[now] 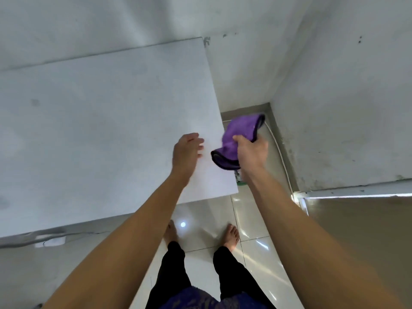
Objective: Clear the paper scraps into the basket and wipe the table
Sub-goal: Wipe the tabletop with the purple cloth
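A purple cloth [238, 137] with a dark border is hanging bunched in the right hand [252, 150], just past the right edge of the bench [100, 130] and above the floor [252, 219]. The right hand's fingers are curling round the middle of the cloth and gripping it; one end is sticking up and away past the knuckles, the other is drooping down to the left over the bench's edge. The fingertips themselves are hidden behind the hand and the fabric.

The left hand [186, 155] is lying over the bench near its right edge, just beside the cloth's lower end but apart from it. Its fingers are loosely extended and holding nothing; whether they are touching the surface cannot be told.

The white bench top is standing against a pale wall [334, 85]. Below, bare feet [231, 237] are standing on glossy tiles, and a small greenish object [239, 178] is showing under the right wrist, too hidden to identify.
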A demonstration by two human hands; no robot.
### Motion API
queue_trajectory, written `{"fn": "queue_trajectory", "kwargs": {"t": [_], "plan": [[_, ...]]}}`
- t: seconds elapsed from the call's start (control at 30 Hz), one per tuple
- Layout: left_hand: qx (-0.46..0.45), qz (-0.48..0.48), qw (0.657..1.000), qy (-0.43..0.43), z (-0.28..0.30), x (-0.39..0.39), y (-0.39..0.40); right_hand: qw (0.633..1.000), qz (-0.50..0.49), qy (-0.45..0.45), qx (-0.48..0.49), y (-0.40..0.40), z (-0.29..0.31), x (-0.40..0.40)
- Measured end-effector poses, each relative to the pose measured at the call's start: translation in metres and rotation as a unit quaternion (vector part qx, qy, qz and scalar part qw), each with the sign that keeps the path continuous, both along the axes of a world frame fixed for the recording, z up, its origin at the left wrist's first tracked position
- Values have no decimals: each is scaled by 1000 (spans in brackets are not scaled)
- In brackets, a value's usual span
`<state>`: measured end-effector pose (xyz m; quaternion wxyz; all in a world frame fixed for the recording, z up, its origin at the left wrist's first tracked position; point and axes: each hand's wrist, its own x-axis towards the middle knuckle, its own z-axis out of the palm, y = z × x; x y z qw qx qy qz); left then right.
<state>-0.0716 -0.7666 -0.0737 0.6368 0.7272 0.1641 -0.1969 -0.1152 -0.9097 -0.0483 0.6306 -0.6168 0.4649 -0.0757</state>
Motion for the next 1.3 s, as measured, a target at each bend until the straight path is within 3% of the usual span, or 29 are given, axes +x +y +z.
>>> {"fn": "queue_trajectory", "kwargs": {"t": [0.07, 0.17, 0.23, 0.33, 0.4, 0.47, 0.53, 0.63, 0.67, 0.73, 0.83, 1.03, 1.13, 1.17, 1.23, 1.3], "plan": [[118, -19, 990, -68, -9, -1, 42, 974, 88, -17, -209, 23, 1, 3], [270, -59, 951, -141, -22, -8, 96, 865, 278, 74, -410, 62, -17, -3], [364, -111, 906, -187, -35, -14, 127, 783, 402, 128, -458, 91, -37, -13], [460, -233, 835, -192, -56, -23, 158, 707, 520, 93, -471, 128, -69, -31], [460, -284, 822, -181, -65, -31, 167, 657, 565, 48, -496, 135, -83, -41], [451, -313, 811, -201, -69, -37, 171, 631, 599, 0, -493, 118, -88, -46], [438, -333, 807, -216, -72, -38, 175, 653, 566, -27, -503, 83, -93, -46], [355, -344, 837, -233, -73, -37, 181, 779, 398, 94, -476, 38, -85, -27], [332, -337, 848, -240, -72, -36, 184, 801, 352, 144, -463, 36, -82, -20], [334, -308, 854, -253, -71, -34, 188, 783, 336, 173, -494, 56, -79, -11], [358, -286, 855, -242, -71, -35, 213, 739, 400, 142, -524, 135, -89, -24], [356, -286, 854, -249, -68, -58, 288, 769, 458, 58, -443, 283, -92, -48], [357, -249, 869, -236, -60, -81, 327, 740, 567, -56, -358, 307, -88, -52], [368, -234, 869, -234, -58, -89, 338, 747, 563, -80, -344, 302, -84, -52], [411, -191, 863, -223, -56, -106, 365, 800, 472, -87, -359, 281, -75, -51], [461, -153, 857, -174, -55, -119, 390, 836, 368, -36, -407, 258, -66, -51]]}}
